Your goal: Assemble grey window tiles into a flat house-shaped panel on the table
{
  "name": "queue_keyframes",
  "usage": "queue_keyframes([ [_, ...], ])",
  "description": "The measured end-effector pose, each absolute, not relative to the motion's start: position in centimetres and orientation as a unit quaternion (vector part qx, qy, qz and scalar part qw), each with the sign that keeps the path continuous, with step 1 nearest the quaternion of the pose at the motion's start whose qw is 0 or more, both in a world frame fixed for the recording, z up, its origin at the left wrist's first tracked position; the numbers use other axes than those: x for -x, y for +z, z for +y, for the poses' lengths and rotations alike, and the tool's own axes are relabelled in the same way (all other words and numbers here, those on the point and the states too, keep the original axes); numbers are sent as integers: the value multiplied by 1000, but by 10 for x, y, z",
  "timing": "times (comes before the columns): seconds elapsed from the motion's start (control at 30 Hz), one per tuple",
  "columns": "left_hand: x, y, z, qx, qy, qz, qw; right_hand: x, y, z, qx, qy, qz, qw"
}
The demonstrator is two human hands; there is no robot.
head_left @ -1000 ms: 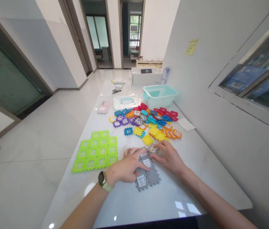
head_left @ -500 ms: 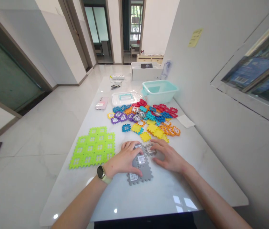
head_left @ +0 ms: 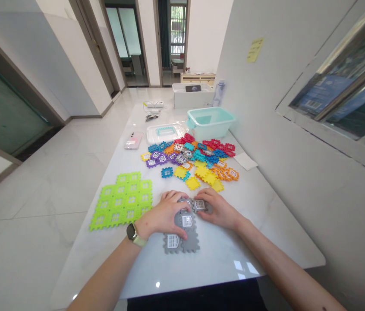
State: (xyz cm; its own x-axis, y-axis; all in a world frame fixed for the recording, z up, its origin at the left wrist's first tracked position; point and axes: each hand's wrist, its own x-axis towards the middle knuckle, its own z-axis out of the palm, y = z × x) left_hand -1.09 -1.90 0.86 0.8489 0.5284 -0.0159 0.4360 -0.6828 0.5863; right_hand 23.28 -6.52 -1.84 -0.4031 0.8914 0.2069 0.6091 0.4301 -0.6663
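Note:
A patch of joined grey puzzle tiles [head_left: 182, 235] with white window inserts lies on the white table [head_left: 208, 259] in front of me. My left hand [head_left: 165, 214], with a watch on the wrist, lies flat over the upper left of the grey patch, fingers spread and pressing down. My right hand [head_left: 218, 209] lies flat beside it, its fingertips on a grey tile [head_left: 199, 204] at the patch's upper right edge. Both hands touch the tiles and neither grips one.
A flat mat of joined lime green tiles [head_left: 122, 200] lies to the left. A heap of loose coloured tiles [head_left: 192, 162] lies beyond my hands. Further back stand a teal tub [head_left: 210, 122], a clear lid [head_left: 165, 132], a pink phone [head_left: 133, 140] and a white box [head_left: 193, 95]. A wall runs along the right.
The view has shifted a little, so everything sits lower left. My hands stay on the grey tiles; the right hand has drawn in closer to the left.

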Motion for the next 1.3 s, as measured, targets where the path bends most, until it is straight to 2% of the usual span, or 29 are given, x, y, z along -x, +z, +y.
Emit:
queue_keyframes([
  [0.5,8,3,-19,-915,85,257,298,-222,13,-50,502,260,-813,137],
  [0.67,6,2,-20,-928,82,256,257,-216,18,-46,526,265,-800,111],
  [0.83,2,6,-30,-940,92,265,192,-213,33,-38,516,252,-817,47],
  [0.9,-2,4,-37,-941,98,274,171,-213,39,-29,505,248,-824,64],
  [1.07,-8,-6,-52,-932,114,304,159,-207,37,18,535,144,-801,227],
  [1.3,-1,-12,-43,-929,129,306,161,-197,4,93,630,68,-725,269],
])
